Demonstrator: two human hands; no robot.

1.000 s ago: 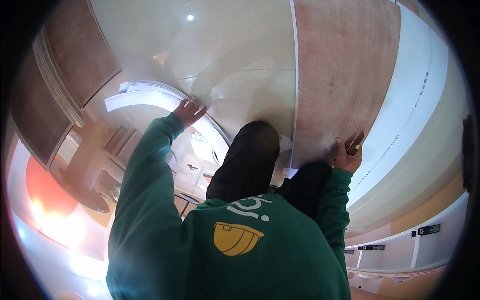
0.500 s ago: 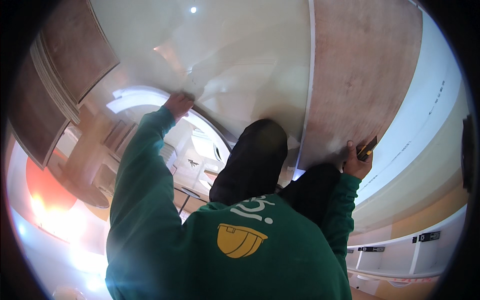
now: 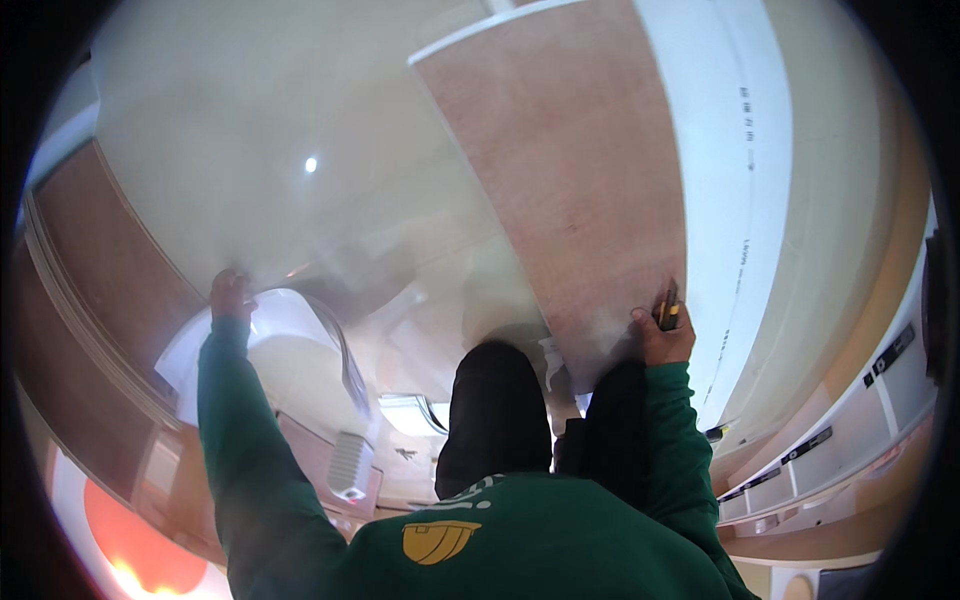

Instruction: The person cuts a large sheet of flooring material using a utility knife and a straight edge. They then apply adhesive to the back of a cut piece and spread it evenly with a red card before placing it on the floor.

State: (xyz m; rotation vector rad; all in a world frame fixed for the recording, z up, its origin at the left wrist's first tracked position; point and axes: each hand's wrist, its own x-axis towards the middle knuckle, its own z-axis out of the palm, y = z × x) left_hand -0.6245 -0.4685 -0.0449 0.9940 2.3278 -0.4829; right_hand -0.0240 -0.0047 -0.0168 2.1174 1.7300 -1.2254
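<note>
My right hand (image 3: 668,341) is closed round a utility knife (image 3: 668,308) with a dark and yellow handle, resting on the near right end of a long reddish-brown wooden board (image 3: 575,160). Out to the left, my left hand (image 3: 232,294) is slightly blurred, its fingers closed at the edge of a white bent strip (image 3: 292,303). The strip curls from that hand back toward my knees. Part of its grip is hidden.
A white printed sheet (image 3: 735,210) extends along the board's right side. Reddish-brown panels (image 3: 125,235) are stacked at the left. White open compartments with black runners (image 3: 805,446) stand at the lower right. A white ribbed box (image 3: 351,465) sits beyond my left forearm.
My left hand has moved left and nearer with the white strip, which has bent differently. My right hand keeps the knife at the board's end. The whole view has turned, shifting the board leftward.
</note>
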